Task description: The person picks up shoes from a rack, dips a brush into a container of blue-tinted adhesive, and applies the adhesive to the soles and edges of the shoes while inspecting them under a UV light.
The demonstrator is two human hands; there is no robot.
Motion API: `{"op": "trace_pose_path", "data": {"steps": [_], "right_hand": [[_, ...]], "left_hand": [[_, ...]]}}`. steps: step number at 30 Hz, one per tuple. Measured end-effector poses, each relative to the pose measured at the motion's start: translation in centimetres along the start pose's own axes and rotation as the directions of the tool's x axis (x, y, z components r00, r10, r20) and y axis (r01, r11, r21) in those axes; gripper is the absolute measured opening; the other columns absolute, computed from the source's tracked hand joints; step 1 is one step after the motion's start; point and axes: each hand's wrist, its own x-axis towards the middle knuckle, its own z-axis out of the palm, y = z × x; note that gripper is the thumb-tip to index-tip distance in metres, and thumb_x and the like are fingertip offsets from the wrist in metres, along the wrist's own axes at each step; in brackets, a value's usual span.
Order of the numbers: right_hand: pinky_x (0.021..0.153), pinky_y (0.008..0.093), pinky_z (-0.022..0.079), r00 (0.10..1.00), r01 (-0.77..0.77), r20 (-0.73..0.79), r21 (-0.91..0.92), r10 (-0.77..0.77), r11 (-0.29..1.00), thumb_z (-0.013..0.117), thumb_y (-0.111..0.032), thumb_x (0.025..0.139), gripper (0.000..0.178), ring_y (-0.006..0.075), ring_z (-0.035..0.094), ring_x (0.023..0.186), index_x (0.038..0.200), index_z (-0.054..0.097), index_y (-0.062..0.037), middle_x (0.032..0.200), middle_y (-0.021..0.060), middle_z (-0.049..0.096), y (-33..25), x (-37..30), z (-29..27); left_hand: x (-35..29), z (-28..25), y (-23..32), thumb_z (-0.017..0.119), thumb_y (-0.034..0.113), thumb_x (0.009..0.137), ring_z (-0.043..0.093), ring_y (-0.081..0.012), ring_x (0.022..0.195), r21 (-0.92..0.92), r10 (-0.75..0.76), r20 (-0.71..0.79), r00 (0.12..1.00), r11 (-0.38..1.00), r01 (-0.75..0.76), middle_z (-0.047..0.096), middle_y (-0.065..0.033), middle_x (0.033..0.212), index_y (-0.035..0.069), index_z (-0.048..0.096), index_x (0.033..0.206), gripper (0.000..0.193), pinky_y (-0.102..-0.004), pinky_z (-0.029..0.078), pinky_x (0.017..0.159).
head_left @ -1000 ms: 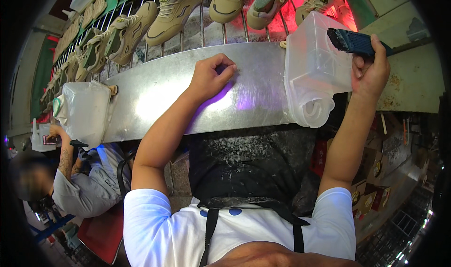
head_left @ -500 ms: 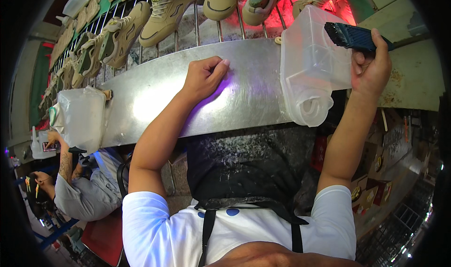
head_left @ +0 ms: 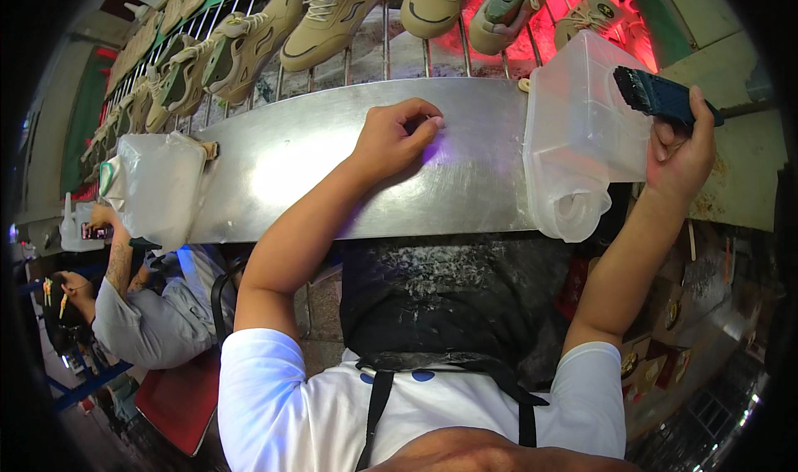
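Observation:
A wide brush (head_left: 662, 95) with a dark blue handle and black bristles is gripped in my right hand (head_left: 680, 152). Its bristles point left, over the edge of a translucent plastic container (head_left: 573, 115) beside that hand. My left hand (head_left: 399, 138) is curled closed on the shiny metal plate (head_left: 332, 198), thumb bent toward the index finger, and nothing shows in it. Beyond the plate, beige lace-up shoes stand on a rack of metal bars; the closest to my left hand is a beige shoe (head_left: 332, 23). A beige-and-green shoe (head_left: 507, 15) lies farther right.
At the left end of the plate is a second cloudy plastic container (head_left: 158, 185). Past it sits a person in a grey shirt (head_left: 154, 326), one arm stretched toward the bench, near a red seat (head_left: 179, 405). Red light glows behind the rack, and cardboard boxes (head_left: 657, 364) stand low at right.
The whole view has shifted, so the bench and shoes appear farther right. My left hand's curl has loosened slightly, leaving a gap between thumb and index finger. The brush stays in my right hand.

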Motion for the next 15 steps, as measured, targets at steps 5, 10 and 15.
{"op": "trace_pose_path", "data": {"steps": [5, 10, 15], "right_hand": [[0.036, 0.0247, 0.030, 0.999, -0.004, -0.032, 0.019, 0.005, 1.000, 0.073, -0.023, 0.092, 0.024, 0.0129, 0.049, 0.046, 0.084, 0.062, -0.0021, 0.069, 0.0057, 0.060, 0.2, 0.5, -0.5], [0.036, 0.0228, 0.029, 1.000, 0.014, -0.017, 0.050, -0.013, 0.999, 0.071, -0.020, 0.093, 0.020, 0.0109, 0.046, 0.047, 0.086, 0.059, -0.0058, 0.074, 0.0047, 0.063, 0.5, 0.8, -0.7], [0.037, 0.0223, 0.032, 0.989, 0.044, 0.126, 0.231, -0.075, 0.972, 0.068, -0.021, 0.095, 0.021, 0.0100, 0.046, 0.048, 0.098, 0.064, -0.0011, 0.079, 0.0059, 0.065, 1.1, 0.8, -3.0]], "left_hand": [[-0.1, 0.1, 1.3, 0.068, 0.013, 0.097, 0.064, -0.0070, 0.073, -0.049, -0.118, 0.020, 0.993, 0.992, 0.118, 0.073, -0.0047, 0.082, 0.000, 0.073, 0.104, 0.015, -0.0251, 0.053, 0.069], [0.1, 0.8, -0.1, 0.069, 0.016, 0.094, 0.068, -0.0121, 0.068, 0.010, -0.034, -0.048, 0.998, 0.999, 0.035, 0.073, -0.0097, 0.074, 0.002, 0.074, 0.100, 0.015, -0.0286, 0.054, 0.066], [0.3, 1.2, -0.4, 0.069, 0.016, 0.097, 0.066, -0.0108, 0.067, 0.029, -0.044, -0.016, 0.999, 0.999, 0.044, 0.072, -0.0070, 0.073, 0.002, 0.074, 0.103, 0.016, -0.0273, 0.053, 0.066]]}}
